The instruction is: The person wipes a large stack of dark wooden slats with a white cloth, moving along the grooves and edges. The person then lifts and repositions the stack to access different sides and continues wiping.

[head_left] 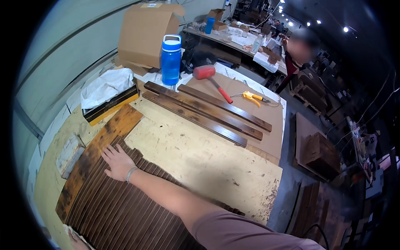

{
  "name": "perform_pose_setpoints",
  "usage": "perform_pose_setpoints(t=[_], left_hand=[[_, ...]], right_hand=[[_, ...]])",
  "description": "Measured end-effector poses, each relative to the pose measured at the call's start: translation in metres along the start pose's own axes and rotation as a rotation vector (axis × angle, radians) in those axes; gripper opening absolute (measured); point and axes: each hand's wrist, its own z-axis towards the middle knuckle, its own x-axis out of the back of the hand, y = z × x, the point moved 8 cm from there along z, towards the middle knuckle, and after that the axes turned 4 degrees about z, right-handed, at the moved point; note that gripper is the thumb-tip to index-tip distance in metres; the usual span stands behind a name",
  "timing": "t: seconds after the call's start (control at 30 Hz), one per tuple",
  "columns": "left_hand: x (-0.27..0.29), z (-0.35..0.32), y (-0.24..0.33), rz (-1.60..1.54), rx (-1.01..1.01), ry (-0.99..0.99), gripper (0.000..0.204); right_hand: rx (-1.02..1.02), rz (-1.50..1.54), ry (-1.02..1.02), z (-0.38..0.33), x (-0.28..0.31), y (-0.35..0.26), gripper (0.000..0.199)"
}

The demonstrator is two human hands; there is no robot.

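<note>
Nearest is a mauve sleeve (pixel 246 231). At left, the left hand (pixel 78 242) is cut off; its grip I cannot tell. Dark slats (pixel 133 208), under the spread right hand (pixel 118 164), look mostly arranged side by side; loose boards (pixel 204 111) are left apart on the desk (pixel 160 143).

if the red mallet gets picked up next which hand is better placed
Likely the right hand: it lies spread on the dark slats, gripping nothing, and is nearer the red mallet. The left hand is farther off, partly cut off at the picture's lower-left edge, so its grip is unclear.
</note>
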Motion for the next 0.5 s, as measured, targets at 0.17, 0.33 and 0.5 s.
perform_pose_setpoints(t=[0.17,0.33,0.5], left_hand=[[-0.158,-0.063,0.184,0.171,-0.411,-0.357,0.053],[-0.207,-0.106,0.218,0.503,-0.717,-0.372,0.057],[-0.037,-0.057,0.087,0.524,-0.393,-0.113,0.044]], right_hand=[[0.008,0.001,0.015,0.003,0.003,0.004,0.075],[0.035,-0.031,0.024,0.01,-0.003,0.003,0.076],[0.015,0.072,0.11,0.006,0.008,0.005,0.069]])
